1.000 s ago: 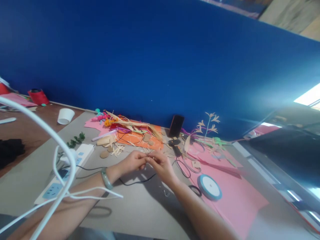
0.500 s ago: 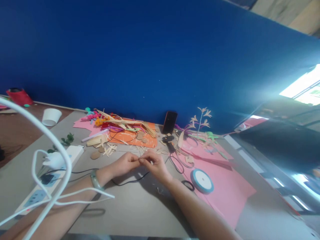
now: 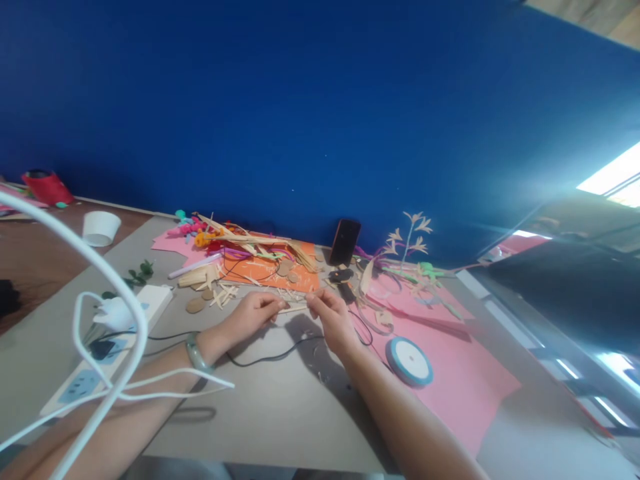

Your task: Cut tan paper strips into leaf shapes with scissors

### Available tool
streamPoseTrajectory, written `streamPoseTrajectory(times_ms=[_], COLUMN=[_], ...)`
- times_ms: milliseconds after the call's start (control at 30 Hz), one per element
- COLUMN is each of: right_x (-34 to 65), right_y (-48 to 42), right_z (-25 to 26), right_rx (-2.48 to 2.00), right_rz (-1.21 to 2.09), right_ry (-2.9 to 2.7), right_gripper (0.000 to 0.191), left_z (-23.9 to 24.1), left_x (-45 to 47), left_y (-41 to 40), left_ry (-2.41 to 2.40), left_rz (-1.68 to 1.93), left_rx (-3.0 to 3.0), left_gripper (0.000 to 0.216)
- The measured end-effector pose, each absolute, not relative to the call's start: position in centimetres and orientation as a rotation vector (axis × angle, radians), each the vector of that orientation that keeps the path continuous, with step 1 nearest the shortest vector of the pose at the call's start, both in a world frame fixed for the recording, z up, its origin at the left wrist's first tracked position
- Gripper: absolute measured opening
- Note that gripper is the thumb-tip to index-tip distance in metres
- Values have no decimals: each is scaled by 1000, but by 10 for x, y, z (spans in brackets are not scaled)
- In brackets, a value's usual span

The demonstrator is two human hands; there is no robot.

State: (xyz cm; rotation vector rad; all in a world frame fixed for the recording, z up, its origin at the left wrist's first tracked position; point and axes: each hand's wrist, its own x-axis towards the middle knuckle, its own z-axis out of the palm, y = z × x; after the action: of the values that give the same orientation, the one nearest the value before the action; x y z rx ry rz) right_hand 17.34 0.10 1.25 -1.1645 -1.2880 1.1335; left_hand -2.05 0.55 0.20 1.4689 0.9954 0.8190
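Observation:
Over the middle of the table, my left hand (image 3: 260, 312) is closed in a pinch, a greenish bangle (image 3: 197, 353) on its wrist. A hand's width to the right, my right hand (image 3: 330, 317) is pinched too, thumb against forefinger. A thin pale straw strip (image 3: 296, 309) spans the gap between both sets of fingertips. Just beyond the hands lie loose straw slivers (image 3: 225, 295) and round brown discs (image 3: 195, 305). An orange sheet (image 3: 250, 277) sprinkled with straw scraps lies behind them. A black cable (image 3: 270, 361) runs beneath the hands.
A phone (image 3: 345, 241) leans against the blue wall (image 3: 310, 120). To the right are a pink sheet (image 3: 465, 373), a tape roll (image 3: 410, 361) and a straw flower stem (image 3: 407, 240). At left are a power strip (image 3: 83, 383), a white cable (image 3: 135, 313) and a white cup (image 3: 101, 229).
My hands have drawn apart from touching fingertips, the right one moving rightward and up. The pale strip now shows between them. The view has shifted slightly.

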Motion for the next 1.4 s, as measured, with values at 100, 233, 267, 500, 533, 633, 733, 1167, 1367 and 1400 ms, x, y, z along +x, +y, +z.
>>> streamPoseTrajectory(times_ms=[100,233,267,500,533,633,733,1167,1367,1400], right_x=[176,180,180,179,178,177,175,163,169,171], right_y=[2,6,7,9,9,8,6,-3,-1,-1], right_z=[12,11,11,12,12,11,12,23,19,19], right_rx=[-1161,-1134,-1131,-1048,-1034,-1001,-969,-890,-987,-1017], right_rz=[1130,1161,1179,1334,1361,1450,1527,1791,1621,1582], right_ry=[-1270,-1212,-1197,-1047,-1026,-975,-946,-949,-1059,-1082], right_gripper=[29,29,30,26,25,23,24,30,30,30], left_z=[2,3,3,6,6,6,7,16,12,10], left_x=[-21,-22,-22,-19,-18,-18,-18,-17,-22,-23], left_y=[7,7,6,6,6,6,4,-3,3,4], left_ry=[1054,1047,1024,935,941,957,948,954,998,1013], left_rz=[940,1030,1015,942,944,949,941,962,1030,1051], left_rx=[1441,1355,1330,1166,1157,1174,1201,1356,1360,1360], left_gripper=[36,33,33,32,32,30,26,26,29,29])
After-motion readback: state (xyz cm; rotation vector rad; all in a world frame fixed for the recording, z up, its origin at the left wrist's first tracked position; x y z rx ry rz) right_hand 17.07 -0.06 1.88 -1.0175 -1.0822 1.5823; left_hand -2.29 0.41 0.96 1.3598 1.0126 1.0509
